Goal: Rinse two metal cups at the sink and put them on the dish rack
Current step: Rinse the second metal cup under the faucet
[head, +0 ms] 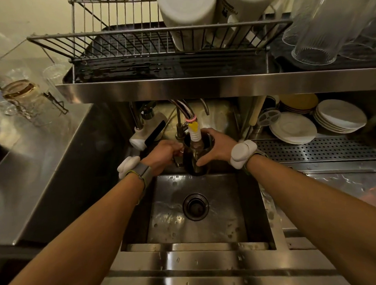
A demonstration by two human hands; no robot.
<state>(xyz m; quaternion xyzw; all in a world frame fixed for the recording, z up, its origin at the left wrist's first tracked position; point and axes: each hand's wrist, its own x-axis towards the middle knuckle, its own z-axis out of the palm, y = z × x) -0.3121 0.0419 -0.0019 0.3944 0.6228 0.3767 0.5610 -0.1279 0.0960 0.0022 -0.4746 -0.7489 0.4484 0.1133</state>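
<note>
A dark metal cup is held upright over the back of the sink, right under the tap's white ribbed spout, whose tip reaches into the cup's mouth. My right hand is wrapped around the cup from the right. My left hand is closed on the tap's handle just left of the cup. I see only this one metal cup. The wire dish rack stands on the steel shelf above the sink.
Two white containers and clear glasses stand upside down on the rack and shelf. Stacked white plates sit right of the sink beside a perforated drain board. Glassware lies on the left counter. The drain is at the sink's middle.
</note>
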